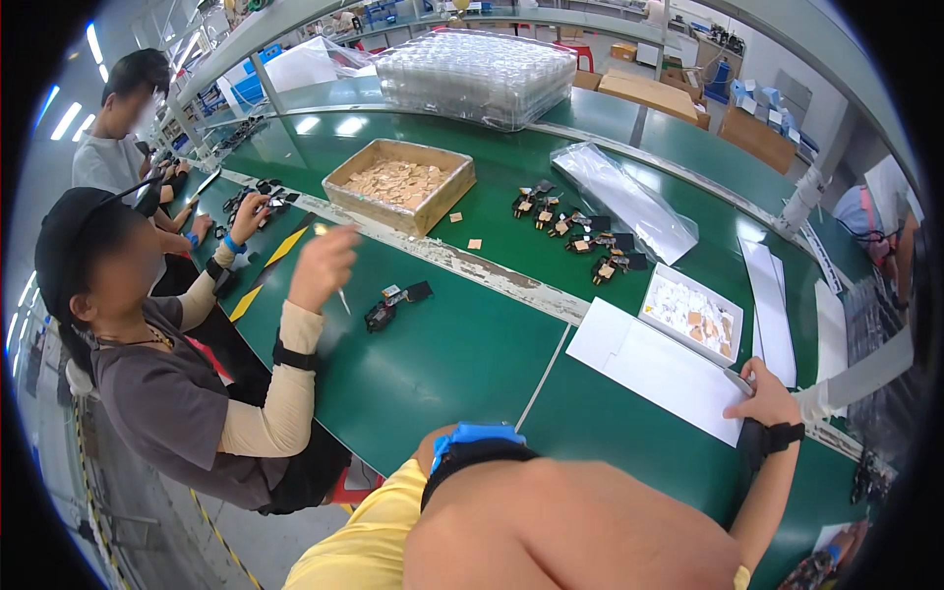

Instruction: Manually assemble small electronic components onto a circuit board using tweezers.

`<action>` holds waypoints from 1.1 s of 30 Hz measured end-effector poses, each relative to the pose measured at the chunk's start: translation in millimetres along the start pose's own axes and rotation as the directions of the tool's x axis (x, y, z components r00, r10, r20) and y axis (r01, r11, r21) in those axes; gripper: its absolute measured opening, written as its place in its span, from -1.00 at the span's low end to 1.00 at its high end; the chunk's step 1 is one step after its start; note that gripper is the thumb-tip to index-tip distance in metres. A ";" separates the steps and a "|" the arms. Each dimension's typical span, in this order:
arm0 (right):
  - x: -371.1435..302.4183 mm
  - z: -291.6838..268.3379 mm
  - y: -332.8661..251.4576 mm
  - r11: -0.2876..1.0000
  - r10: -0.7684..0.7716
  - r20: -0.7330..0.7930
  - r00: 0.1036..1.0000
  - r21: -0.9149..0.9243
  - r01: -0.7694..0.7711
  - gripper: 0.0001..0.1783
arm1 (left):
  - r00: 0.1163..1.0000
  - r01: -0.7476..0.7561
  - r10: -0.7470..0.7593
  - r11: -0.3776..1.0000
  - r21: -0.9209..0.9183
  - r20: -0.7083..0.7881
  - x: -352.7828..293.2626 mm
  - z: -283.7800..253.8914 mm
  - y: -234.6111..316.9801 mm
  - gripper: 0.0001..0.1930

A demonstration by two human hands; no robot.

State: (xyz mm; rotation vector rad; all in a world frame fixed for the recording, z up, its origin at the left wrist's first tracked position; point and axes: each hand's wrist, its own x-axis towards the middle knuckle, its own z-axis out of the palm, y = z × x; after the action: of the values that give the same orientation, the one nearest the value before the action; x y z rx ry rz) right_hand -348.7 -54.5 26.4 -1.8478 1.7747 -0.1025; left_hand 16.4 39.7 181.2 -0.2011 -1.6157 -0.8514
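Note:
My right hand (769, 401), with a black wristband, is at the right end of a flat white board (644, 366). Its thumb and fingers close on a thin grey strip (737, 382), whose kind I cannot make out. Just beyond the board, a white box (691, 317) holds white scraps and small tan squares. Across the lower middle comes my left forearm (560, 521), with a black band and a blue strap (480, 433) at its far end. The fingers of my left hand are hidden.
At left, a seated co-worker's raised hand (324, 265) is near a small black assembly (388, 307). Several black assemblies (565, 224) lie beyond the worn white rail. A tan-filled box (447, 202), clear plastic bag (629, 202) and wrapped tray stack (472, 74) stand farther back.

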 end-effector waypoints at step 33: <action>-6.8 -3.2 4.6 0.985 0.009 -0.033 0.999 0.170 -0.004 -0.31 | 0.990 0.129 -0.065 0.075 -0.989 0.124 -18.8 130.5 -27.9 -0.54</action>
State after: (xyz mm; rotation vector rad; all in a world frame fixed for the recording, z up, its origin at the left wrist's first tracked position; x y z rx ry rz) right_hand -355.0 -49.1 29.3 -1.7281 1.7372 -0.2752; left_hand -97.2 106.9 153.6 -1.1351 -0.7344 -2.0279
